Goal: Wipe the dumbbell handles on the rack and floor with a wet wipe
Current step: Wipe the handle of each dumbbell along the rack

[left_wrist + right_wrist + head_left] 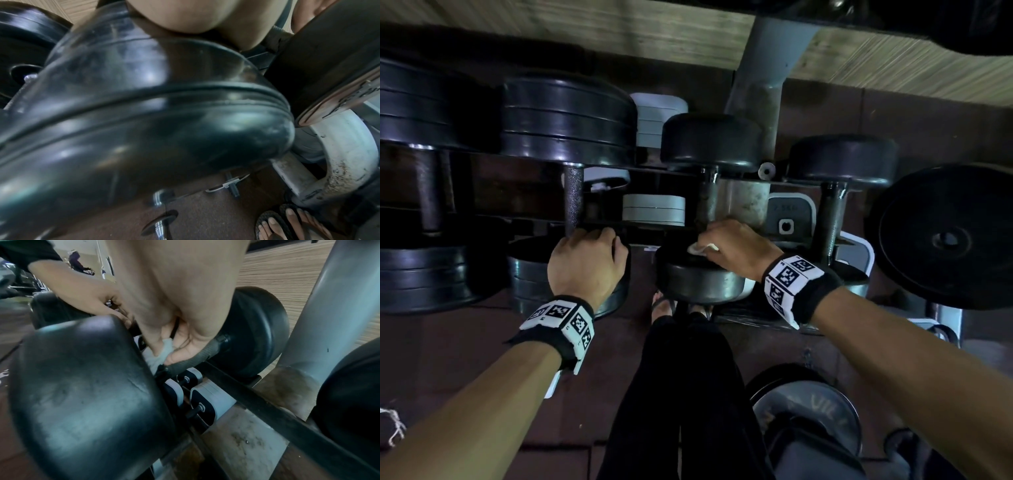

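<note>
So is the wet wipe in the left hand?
No, the white wet wipe is bunched in the right hand against a dumbbell handle; the left hand grips another dumbbell.

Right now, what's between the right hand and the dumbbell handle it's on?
A crumpled white wipe, pinched in the right hand against the dark handle. Clearest in the right wrist view.

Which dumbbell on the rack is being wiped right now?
The middle dumbbell: the right hand presses the wet wipe on its handle. Neighbouring handles carry no wipe.
</note>
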The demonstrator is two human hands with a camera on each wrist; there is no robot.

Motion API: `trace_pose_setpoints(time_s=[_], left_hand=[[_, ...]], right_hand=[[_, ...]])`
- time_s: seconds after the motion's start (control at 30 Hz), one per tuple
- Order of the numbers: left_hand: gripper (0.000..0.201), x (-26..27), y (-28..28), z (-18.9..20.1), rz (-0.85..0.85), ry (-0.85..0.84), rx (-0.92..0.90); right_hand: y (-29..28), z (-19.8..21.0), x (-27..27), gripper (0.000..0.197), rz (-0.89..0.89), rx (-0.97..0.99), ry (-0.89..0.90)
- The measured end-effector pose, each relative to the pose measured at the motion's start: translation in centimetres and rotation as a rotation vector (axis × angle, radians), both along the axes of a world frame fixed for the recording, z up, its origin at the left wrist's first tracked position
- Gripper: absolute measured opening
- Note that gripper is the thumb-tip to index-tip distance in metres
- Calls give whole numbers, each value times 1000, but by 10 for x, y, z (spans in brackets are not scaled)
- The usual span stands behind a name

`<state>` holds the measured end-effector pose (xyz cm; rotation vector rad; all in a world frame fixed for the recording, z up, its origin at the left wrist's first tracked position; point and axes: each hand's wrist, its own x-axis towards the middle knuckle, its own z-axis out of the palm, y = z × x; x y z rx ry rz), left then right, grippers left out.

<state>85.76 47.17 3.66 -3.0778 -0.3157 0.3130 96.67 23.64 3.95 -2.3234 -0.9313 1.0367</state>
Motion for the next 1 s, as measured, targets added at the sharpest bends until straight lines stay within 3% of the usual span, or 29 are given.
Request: trace_pose_setpoints(time_s=[0.17, 0.27, 0.43, 0.57, 0.67, 0.8, 0.87, 1.0], left_hand=[[31, -3, 1, -4, -16, -1, -6], [29, -2, 2, -3, -16, -6, -6], [26, -3, 2, -5, -6, -5, 12], [27, -4, 3, -8, -12, -22, 17], [28, -4, 4, -9, -20, -29, 15], [28, -3, 3, -8, -13, -27, 13], [28, -3, 3, -10, -12, -22, 7], [28, -2, 3, -9, -13, -22, 8]], right_hand=[[10, -6, -6, 13, -62, 8, -52], [1, -3, -12, 12, -158, 34, 4], [-20, -10, 5, 17, -301, -240, 104], [-5, -43, 8, 18, -447, -297, 180], [3, -56, 0, 10, -500, -275, 231], [-17, -38, -6, 10, -557, -150, 210], [-22, -22, -14, 11, -524, -62, 152], [-10, -15, -25, 20, -250, 100, 21]])
